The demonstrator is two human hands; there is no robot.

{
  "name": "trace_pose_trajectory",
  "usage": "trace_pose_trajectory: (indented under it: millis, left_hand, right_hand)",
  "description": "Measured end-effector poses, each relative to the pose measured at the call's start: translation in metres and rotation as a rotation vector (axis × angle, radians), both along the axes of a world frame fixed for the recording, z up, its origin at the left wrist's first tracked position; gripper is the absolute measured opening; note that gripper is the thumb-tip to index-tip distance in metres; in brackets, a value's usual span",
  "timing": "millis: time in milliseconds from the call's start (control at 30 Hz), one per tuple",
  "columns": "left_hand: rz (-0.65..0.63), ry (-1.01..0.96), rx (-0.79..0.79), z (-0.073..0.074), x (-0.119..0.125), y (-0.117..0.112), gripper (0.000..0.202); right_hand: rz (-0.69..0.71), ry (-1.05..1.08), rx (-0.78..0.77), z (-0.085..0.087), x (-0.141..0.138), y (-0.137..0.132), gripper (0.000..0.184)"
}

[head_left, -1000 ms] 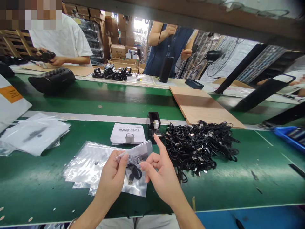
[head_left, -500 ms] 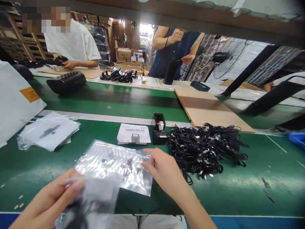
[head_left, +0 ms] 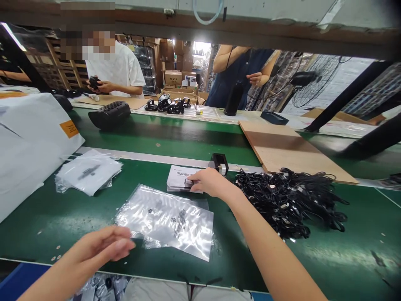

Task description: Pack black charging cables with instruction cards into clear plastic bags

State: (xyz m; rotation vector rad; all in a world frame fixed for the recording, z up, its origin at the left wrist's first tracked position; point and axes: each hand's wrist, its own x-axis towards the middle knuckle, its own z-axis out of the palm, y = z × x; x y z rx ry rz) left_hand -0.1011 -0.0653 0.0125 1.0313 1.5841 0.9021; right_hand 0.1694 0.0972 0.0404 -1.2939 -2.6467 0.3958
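Observation:
My left hand (head_left: 103,251) hangs over the near edge of the green surface, fingers loosely bent and apart from the thumb, with nothing in it. Just beyond lie flat clear plastic bags (head_left: 166,221) with printed marks. At the small stack of white printed booklets (head_left: 178,175), my right hand (head_left: 209,182) closes thumb and fingers on the right part of the top booklet, covering some of its title. A black tape dispenser (head_left: 219,161) stands right behind this hand. To the right is a heap of black cables (head_left: 285,205).
A pile of bagged items (head_left: 90,169) and a big white sack (head_left: 34,142) are at left. A black speaker-like housing (head_left: 109,115) and a wooden board (head_left: 294,150) lie farther back. Two people work opposite. Plastic-wrapped items (head_left: 100,288) show below the near edge.
My left hand has let go of the plastic bag with dark contents. From the flat clear bags, my right hand has moved forward to the booklets. The view has shifted left.

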Motion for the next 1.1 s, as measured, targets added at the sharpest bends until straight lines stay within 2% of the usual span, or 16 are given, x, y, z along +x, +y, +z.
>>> trace_pose_trajectory:
  millis: [33, 100, 167, 233, 267, 300, 333, 367, 433, 500, 533, 567, 700, 833, 933, 1100]
  left_hand:
    - [-0.136, -0.091, -0.100, 0.003, 0.011, 0.013, 0.033]
    - [-0.177, -0.327, -0.138, 0.008, 0.034, 0.036, 0.047]
    - [-0.140, -0.550, -0.166, 0.010, 0.055, 0.051, 0.057]
    - [-0.066, -0.653, -0.152, 0.009, 0.071, 0.058, 0.051]
    - [-0.042, -0.657, -0.134, 0.008, 0.076, 0.058, 0.044]
    - [-0.040, -0.639, -0.118, 0.006, 0.080, 0.057, 0.037]
    - [-0.063, -0.611, -0.112, 0.005, 0.084, 0.055, 0.032]
    - [-0.105, -0.583, -0.120, 0.005, 0.086, 0.052, 0.028]
    - [-0.184, -0.544, -0.153, 0.004, 0.092, 0.048, 0.028]
    - [-0.207, -0.504, -0.147, 0.004, 0.100, 0.047, 0.033]
    - [-0.202, -0.455, -0.116, 0.002, 0.105, 0.048, 0.034]
    - [-0.206, -0.372, -0.074, 0.000, 0.110, 0.048, 0.034]
    - [-0.370, 0.223, 0.144, -0.016, 0.135, 0.047, 0.027]
    - [-0.509, 0.733, 0.222, -0.028, 0.159, 0.041, 0.025]
    - [-0.553, 0.875, 0.207, -0.028, 0.166, 0.040, 0.017]
    - [-0.567, 0.846, 0.217, -0.026, 0.163, 0.041, 0.021]
  right_hand:
    - [0.010, 0.013, -0.001, 0.003, 0.001, 0.001, 0.012]
    - [0.015, 0.036, 0.016, 0.008, 0.000, -0.007, 0.014]
    - [0.037, 0.047, 0.044, 0.010, -0.002, -0.028, 0.019]
    - [0.093, 0.094, 0.069, 0.008, -0.003, -0.058, 0.018]
    - [0.140, 0.212, 0.106, 0.005, -0.003, -0.074, 0.018]
    - [0.071, 0.353, 0.135, 0.001, 0.000, -0.089, 0.017]
    - [-0.099, 0.498, 0.132, -0.004, 0.004, -0.102, 0.025]
    - [-0.266, 0.644, 0.066, -0.010, 0.010, -0.112, 0.031]
    - [-0.511, 0.855, -0.238, -0.021, 0.025, -0.126, 0.030]
    - [-0.583, 0.962, -0.568, -0.031, 0.042, -0.135, 0.023]
    - [-0.612, 0.993, -0.650, -0.034, 0.051, -0.140, 0.024]
    - [-0.667, 1.021, -0.665, -0.037, 0.060, -0.146, 0.027]
    - [-0.971, 1.090, -0.495, -0.038, 0.089, -0.173, 0.032]
    - [-1.112, 1.093, -0.444, -0.036, 0.104, -0.190, 0.032]
    - [-1.138, 1.120, -0.442, -0.038, 0.105, -0.193, 0.032]
    - [-1.098, 1.170, -0.500, -0.045, 0.100, -0.195, 0.032]
